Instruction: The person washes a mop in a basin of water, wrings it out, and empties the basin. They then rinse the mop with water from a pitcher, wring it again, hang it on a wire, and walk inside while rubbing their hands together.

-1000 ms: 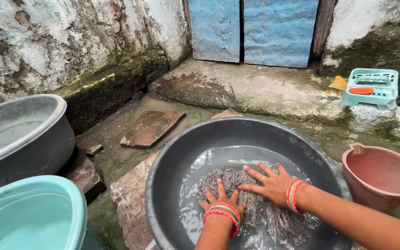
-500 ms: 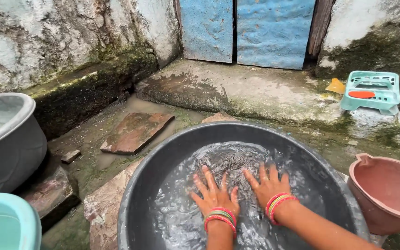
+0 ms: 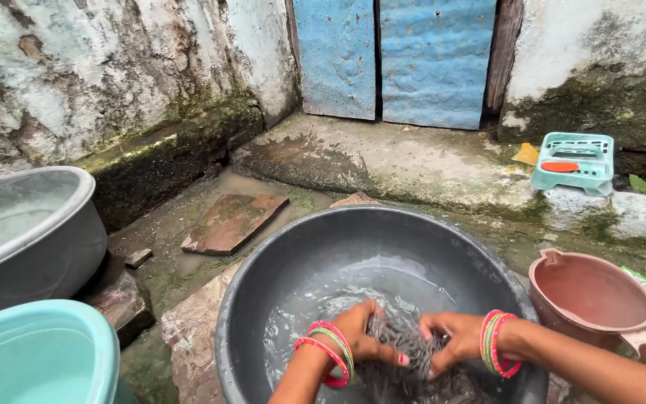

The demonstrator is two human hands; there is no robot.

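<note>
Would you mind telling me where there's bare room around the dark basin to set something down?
The concrete step between the blue door and the dark basin is bare; so is the flat stone slab by the mossy wall. It is crowded left, with the grey tub and teal tub, and right, by the pink jug.

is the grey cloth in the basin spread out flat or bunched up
Bunched up. The grey cloth is gathered into a wad between the left hand and right hand, fingers curled around it, in the water of the dark basin.
</note>
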